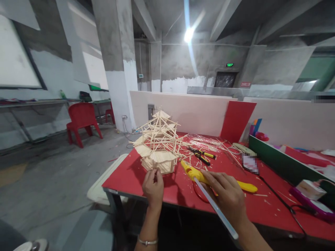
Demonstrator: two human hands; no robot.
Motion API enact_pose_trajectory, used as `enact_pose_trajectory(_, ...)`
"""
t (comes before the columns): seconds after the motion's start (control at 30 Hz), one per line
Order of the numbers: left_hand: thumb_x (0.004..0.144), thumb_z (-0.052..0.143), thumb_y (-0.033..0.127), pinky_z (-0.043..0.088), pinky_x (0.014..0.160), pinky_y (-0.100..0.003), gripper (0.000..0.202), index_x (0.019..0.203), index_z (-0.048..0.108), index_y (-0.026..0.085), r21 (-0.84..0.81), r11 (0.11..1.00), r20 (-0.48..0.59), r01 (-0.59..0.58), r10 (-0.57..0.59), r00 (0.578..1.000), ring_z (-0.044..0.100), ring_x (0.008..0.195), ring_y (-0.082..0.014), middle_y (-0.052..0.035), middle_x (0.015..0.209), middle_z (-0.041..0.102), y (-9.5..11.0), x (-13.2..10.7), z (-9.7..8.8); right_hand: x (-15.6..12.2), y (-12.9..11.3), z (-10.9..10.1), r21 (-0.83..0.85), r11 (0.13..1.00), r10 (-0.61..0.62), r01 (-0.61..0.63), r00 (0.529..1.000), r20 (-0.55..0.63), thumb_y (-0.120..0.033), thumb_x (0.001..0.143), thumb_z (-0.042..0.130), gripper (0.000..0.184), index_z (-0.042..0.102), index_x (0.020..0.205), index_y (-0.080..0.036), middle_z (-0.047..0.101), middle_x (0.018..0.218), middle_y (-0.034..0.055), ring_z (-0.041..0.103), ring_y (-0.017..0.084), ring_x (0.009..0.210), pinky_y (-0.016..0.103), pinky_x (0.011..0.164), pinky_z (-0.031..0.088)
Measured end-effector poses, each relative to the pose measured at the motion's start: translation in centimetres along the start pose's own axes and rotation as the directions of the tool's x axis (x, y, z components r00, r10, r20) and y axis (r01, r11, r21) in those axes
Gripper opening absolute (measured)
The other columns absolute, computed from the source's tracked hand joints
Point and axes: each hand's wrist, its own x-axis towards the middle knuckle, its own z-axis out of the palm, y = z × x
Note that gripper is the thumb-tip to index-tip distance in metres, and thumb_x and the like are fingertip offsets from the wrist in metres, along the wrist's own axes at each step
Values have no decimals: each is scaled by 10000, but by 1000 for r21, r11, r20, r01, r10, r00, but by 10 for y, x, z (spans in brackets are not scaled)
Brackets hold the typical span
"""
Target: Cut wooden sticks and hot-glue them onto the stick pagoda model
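Note:
A pagoda-like model of thin wooden sticks (pixel 160 134) stands on the red table top, with a layered polygonal base. My left hand (pixel 153 186) is closed in a pinch at the front lower edge of that base. Whatever is between its fingertips is too small or hidden to make out. My right hand (pixel 227 193) is wrapped round a yellow hot glue gun (pixel 193 171), its nozzle pointing left toward the model and apart from it. A long translucent glue stick (pixel 218 214) juts from the back of the gun toward me. Part of a red loop (pixel 199 191) shows beneath it.
Yellow-and-black pliers (pixel 202 157) lie behind the glue gun among loose sticks and a clear plastic wrapper (pixel 204 140). A green-walled box (pixel 277 157), a purple power strip (pixel 311 202) and a black cable (pixel 277 193) occupy the right. A red chair (pixel 83 120) stands left.

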Motion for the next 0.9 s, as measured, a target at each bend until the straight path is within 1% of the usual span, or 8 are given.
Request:
enact_pose_trajectory(0.1, 900, 585, 302, 508, 629, -256, 199, 848, 733, 178, -9, 1000, 17, 8, -8, 1000, 645, 634, -156, -54, 744, 696, 1, -2, 1, 1, -5, -2, 36, 999, 9, -8, 1000, -4, -204, 915, 665, 402, 587, 1310, -216, 723, 994, 64, 627, 200, 872, 334, 784, 430)
enact_pose_trajectory(0.2, 904, 579, 291, 506, 617, -252, 197, 862, 735, 179, -16, 1000, 47, 11, -10, 999, 649, 640, -156, -51, 745, 697, 4, -4, 2, 9, -9, 6, 45, 999, 5, -4, 1000, -30, -191, 905, 681, 402, 597, 1297, -228, 726, 1014, 58, 628, 203, 911, 335, 801, 423)
enact_pose_trajectory(0.3, 907, 573, 279, 509, 621, -254, 192, 865, 733, 183, -14, 1000, 77, 14, -13, 997, 638, 628, -151, -43, 744, 694, 5, -7, 1, 13, -10, 15, 24, 1000, 3, -2, 999, -33, -198, 907, 684, 385, 605, 1283, -223, 729, 1023, 54, 622, 205, 909, 341, 797, 413)
enact_pose_trajectory(0.37, 906, 568, 273, 514, 630, -258, 193, 858, 733, 185, -13, 1000, 90, 18, -17, 996, 637, 628, -152, -42, 747, 697, 5, -8, 0, 11, -9, 15, 18, 1000, 5, -5, 1000, -21, -200, 910, 682, 386, 603, 1287, -220, 729, 1029, 55, 619, 207, 902, 344, 787, 411)
enact_pose_trajectory(0.57, 898, 573, 270, 519, 638, -269, 191, 865, 737, 180, -29, 999, 92, 44, -41, 995, 648, 640, -163, -54, 769, 714, 3, -10, 0, 3, -8, 4, 76, 997, -9, 10, 1000, -9, -165, 913, 669, 387, 595, 1291, -206, 725, 1011, 63, 611, 204, 905, 342, 784, 419)
enact_pose_trajectory(0.67, 907, 568, 270, 518, 645, -264, 190, 863, 732, 184, -48, 998, 110, 43, -38, 993, 650, 651, -160, -51, 777, 712, 6, -10, 1, 7, -9, 11, 77, 997, -15, 17, 1000, -27, -163, 905, 681, 400, 596, 1292, -212, 727, 1028, 62, 619, 207, 922, 347, 796, 424)
enact_pose_trajectory(0.77, 912, 568, 272, 514, 643, -259, 190, 862, 731, 190, -57, 998, 132, 42, -34, 991, 649, 651, -158, -45, 768, 709, 8, -10, 1, 11, -8, 20, 73, 997, -10, 11, 1000, -13, -178, 899, 689, 419, 592, 1304, -225, 729, 1044, 57, 623, 215, 940, 353, 806, 431)
enact_pose_trajectory(0.9, 908, 570, 265, 507, 623, -257, 190, 850, 731, 181, -52, 997, 143, 61, -53, 988, 643, 634, -156, -44, 751, 701, 5, -13, -1, 1, -3, 18, 97, 995, -2, 1, 1000, 19, -174, 905, 675, 421, 591, 1312, -237, 727, 1066, 55, 628, 208, 941, 348, 813, 442)
